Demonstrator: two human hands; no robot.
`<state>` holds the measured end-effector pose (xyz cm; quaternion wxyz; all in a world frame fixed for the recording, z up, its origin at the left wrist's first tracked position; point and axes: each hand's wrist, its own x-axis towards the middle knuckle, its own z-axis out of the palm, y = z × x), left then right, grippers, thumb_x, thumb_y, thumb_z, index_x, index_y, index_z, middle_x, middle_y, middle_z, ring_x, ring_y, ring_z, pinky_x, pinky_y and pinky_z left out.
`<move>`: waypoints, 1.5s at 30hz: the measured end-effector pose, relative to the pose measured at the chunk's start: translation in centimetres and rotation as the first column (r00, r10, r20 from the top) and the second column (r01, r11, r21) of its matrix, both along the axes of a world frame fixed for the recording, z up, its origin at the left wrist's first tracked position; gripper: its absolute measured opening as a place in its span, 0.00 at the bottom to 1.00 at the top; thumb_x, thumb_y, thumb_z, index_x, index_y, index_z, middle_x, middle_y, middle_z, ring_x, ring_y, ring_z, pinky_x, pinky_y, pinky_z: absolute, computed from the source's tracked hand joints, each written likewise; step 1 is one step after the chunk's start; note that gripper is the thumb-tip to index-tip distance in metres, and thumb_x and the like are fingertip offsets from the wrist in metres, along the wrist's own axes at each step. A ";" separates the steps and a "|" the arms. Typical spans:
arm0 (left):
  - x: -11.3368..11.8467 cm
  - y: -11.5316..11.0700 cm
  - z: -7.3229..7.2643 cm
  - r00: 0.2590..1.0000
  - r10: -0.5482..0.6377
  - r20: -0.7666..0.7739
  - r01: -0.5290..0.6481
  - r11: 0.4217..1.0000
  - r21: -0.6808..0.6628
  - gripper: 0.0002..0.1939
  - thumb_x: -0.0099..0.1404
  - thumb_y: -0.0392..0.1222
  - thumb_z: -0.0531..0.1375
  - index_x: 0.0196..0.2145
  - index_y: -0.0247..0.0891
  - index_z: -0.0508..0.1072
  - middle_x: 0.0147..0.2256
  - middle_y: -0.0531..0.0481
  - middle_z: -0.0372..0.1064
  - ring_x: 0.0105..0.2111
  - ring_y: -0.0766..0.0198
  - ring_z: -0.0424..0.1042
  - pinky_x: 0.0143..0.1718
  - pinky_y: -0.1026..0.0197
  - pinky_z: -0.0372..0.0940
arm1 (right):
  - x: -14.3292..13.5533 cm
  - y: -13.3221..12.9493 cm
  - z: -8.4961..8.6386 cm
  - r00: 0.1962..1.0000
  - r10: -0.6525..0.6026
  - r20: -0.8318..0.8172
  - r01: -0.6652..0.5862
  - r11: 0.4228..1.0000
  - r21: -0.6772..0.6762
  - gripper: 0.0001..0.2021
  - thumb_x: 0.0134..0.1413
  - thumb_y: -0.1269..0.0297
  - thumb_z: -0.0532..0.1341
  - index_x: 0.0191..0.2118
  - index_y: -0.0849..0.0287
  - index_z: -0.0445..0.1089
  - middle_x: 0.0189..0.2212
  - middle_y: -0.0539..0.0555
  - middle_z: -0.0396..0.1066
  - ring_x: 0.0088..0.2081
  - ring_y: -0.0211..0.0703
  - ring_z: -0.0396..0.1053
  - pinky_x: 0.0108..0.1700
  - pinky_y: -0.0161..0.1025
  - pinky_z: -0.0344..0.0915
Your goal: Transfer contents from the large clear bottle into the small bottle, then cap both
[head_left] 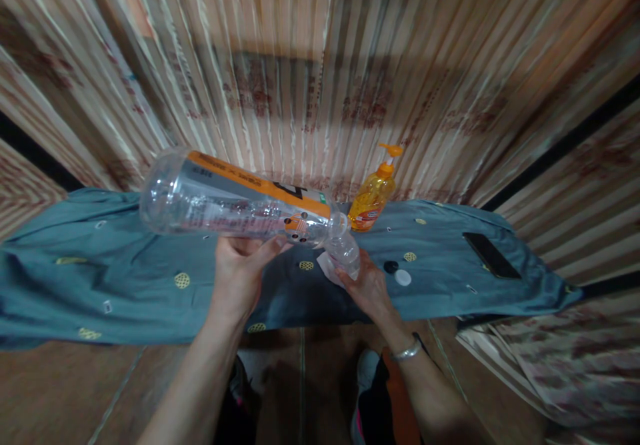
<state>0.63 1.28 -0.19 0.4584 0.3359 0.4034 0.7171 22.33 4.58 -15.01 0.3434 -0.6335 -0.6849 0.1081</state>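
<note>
My left hand [240, 275] is closed around the underside of a large clear plastic bottle [235, 198] with an orange and grey label. The bottle lies nearly level, its neck pointing right and slightly down. My right hand [367, 282] is wrapped around a small clear bottle [345, 252], tilted with its top meeting the large bottle's mouth. Whether liquid passes between them I cannot tell. A white piece like paper [327, 268] shows beside my right fingers. Just behind stands an orange pump bottle [371, 198] of yellow liquid.
A green patterned cloth [150, 312] covers the narrow table. Right of my right hand lie a black cap [391, 267] and a white cap [403, 277]. Farther right is a dark phone [491, 256]. A pleated curtain [300, 85] hangs close behind the table.
</note>
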 end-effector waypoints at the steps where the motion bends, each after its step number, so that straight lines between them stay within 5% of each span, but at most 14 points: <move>1: 0.0 0.0 0.0 1.000 -0.002 -0.001 0.002 1.000 0.003 0.22 0.36 0.39 0.79 0.26 0.35 0.74 0.26 0.53 0.76 0.26 0.64 0.76 0.33 0.59 0.76 | 0.0 0.0 0.0 1.000 -0.001 0.003 0.001 1.000 0.003 0.29 0.56 0.55 0.64 0.60 0.65 0.67 0.48 0.67 0.80 0.48 0.60 0.80 0.47 0.50 0.76; 45: -0.1 0.2 0.0 0.999 0.003 -0.050 -0.002 1.000 0.022 0.24 0.35 0.42 0.80 0.22 0.37 0.69 0.26 0.53 0.75 0.28 0.63 0.76 0.37 0.55 0.78 | 0.0 0.0 -0.2 1.000 -0.005 -0.024 0.005 1.000 -0.016 0.25 0.56 0.56 0.64 0.59 0.57 0.67 0.49 0.61 0.79 0.50 0.56 0.79 0.52 0.51 0.75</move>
